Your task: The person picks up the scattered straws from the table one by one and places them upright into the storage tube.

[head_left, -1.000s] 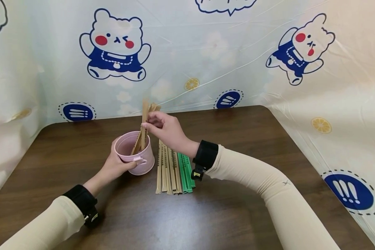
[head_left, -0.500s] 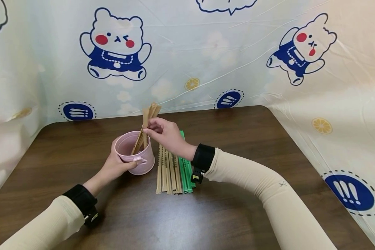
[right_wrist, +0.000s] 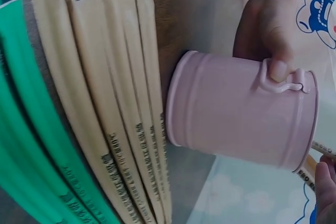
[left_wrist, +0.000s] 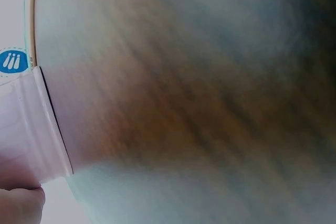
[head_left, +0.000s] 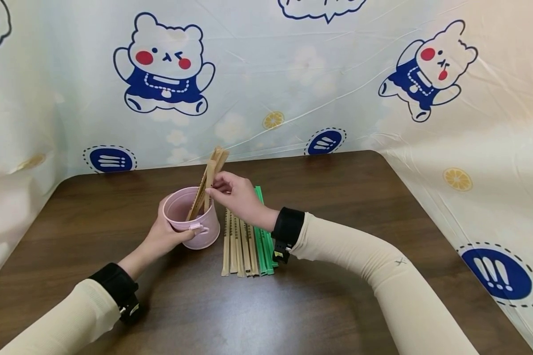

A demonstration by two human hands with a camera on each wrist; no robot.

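Note:
My left hand (head_left: 166,231) grips a small pink metal pail (head_left: 210,229) around its side, the thumb near its handle loop. The pail stands upright on the table. Several brown paper-wrapped straws (head_left: 220,157) lean inside it, tops toward the back right. My right hand (head_left: 239,196) pinches another brown wrapped straw (head_left: 210,172) between thumb and fingers, its lower end inside the rim. In the right wrist view the pail (right_wrist: 236,111) shows from the side, with only the right fingertips at the edge. Most of the left wrist view is blurred.
Beside the pail, several brown wrapped straws (head_left: 237,251) lie in a row on the dark wooden table (head_left: 337,296). Green wrapped straws (head_left: 264,251) lie against their right side. A curtain printed with bears (head_left: 166,64) hangs behind the table.
My right hand has moved down and slightly right with the pinched straw, which sits lower in the pail. The left hand and pail have stayed still.

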